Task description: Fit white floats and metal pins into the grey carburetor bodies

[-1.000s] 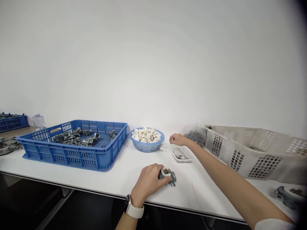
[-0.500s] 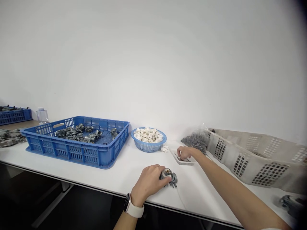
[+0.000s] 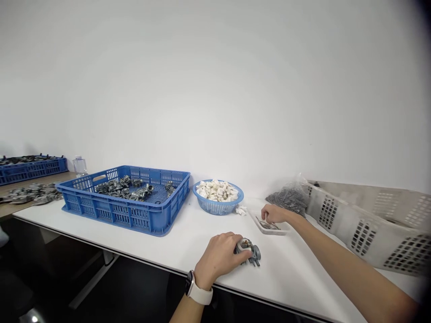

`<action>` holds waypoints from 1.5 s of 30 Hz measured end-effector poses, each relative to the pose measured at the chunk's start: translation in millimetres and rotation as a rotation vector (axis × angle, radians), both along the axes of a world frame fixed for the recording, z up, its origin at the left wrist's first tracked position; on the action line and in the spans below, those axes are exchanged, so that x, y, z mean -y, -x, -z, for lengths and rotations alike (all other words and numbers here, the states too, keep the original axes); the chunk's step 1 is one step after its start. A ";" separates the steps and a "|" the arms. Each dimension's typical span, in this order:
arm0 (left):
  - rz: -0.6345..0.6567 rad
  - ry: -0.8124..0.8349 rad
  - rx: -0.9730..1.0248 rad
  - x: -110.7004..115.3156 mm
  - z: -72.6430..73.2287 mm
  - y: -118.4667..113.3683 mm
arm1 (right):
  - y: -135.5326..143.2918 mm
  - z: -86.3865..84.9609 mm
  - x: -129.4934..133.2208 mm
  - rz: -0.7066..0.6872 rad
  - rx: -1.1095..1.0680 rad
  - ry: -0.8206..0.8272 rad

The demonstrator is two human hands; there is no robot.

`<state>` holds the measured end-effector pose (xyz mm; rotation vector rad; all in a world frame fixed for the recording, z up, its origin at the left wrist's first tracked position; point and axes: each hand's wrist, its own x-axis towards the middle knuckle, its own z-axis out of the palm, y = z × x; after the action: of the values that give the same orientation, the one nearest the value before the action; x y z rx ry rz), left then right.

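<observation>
On the white table, my left hand (image 3: 220, 256) is closed around a carburetor body (image 3: 255, 255), steadying it against the tabletop. A white plastic piece and small brass-coloured parts show on its upper side, near my thumb. My right hand (image 3: 276, 214) reaches over a shallow white tray (image 3: 272, 232) and has its fingertips pinched together there. Thin metal pins or rods (image 3: 266, 224) lie in the tray beneath those fingers. Whatever sits between the fingertips is too small to make out.
A blue crate (image 3: 114, 213) with several carburetor bodies stands left. Behind my hands is a blue basket (image 3: 218, 207) of white plastic pieces, with a few loose pieces (image 3: 241, 210) beside it. A bag of dark small parts (image 3: 291, 197) and a pale crate (image 3: 363, 233) are right.
The view has turned a little left, so everything sits further right in the picture. My right fingers have shifted slightly within the tray, showing more pins. My left hand keeps its hold on the carburetor.
</observation>
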<state>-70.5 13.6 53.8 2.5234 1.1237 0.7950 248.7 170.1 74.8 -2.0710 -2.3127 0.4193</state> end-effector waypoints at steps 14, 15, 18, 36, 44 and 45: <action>0.010 0.049 0.044 2.9 -1.9 -1.0 | 2.0 -3.0 14.5 -0.055 -0.245 -0.206; 0.010 0.053 0.046 2.7 -1.6 -1.1 | 4.4 -5.1 18.1 -0.058 -0.308 -0.236; 0.003 0.068 0.061 1.5 -1.3 -2.0 | 18.2 -4.5 38.1 -0.059 -0.541 -0.293; -0.017 0.091 0.078 -12.2 3.9 -6.3 | 88.6 47.4 123.0 -0.071 -1.612 0.076; -0.014 0.067 0.085 -14.4 6.1 -8.0 | 89.0 50.7 121.3 -0.068 -1.630 0.114; -0.014 0.062 0.093 -12.9 6.2 -8.9 | 88.8 50.7 121.7 -0.071 -1.631 0.118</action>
<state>-61.6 26.5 47.6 2.4048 1.1187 0.8588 159.9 48.4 24.1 -0.8008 -1.2447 1.4780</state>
